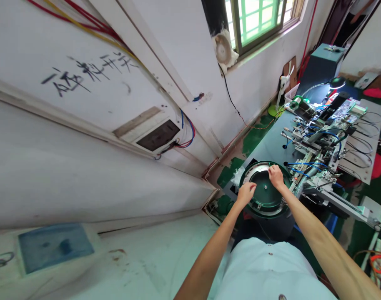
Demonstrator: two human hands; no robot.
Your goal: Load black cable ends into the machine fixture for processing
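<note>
A round vibratory bowl feeder (pixel 265 196) stands at the corner of the workbench, with a dark green inside, a pale metal track and a small knob at its centre. Over its left side is my left hand (pixel 246 193), fingers curled together near the track. My right hand (pixel 276 176) reaches to the far rim, its fingertips pinched at the track. Whatever either hand grips is too small or hidden to make out. Crumpled clear plastic (pixel 237 177) lies beside the bowl on the left.
An assembly machine (pixel 322 141) with blue air tubes crowds the bench (pixel 271 139) to the right of the bowl. Behind it a lit desk lamp (pixel 337 82) stands near a grey cabinet (pixel 322 66). A white wall with a breaker box (pixel 159 137) rises on the left.
</note>
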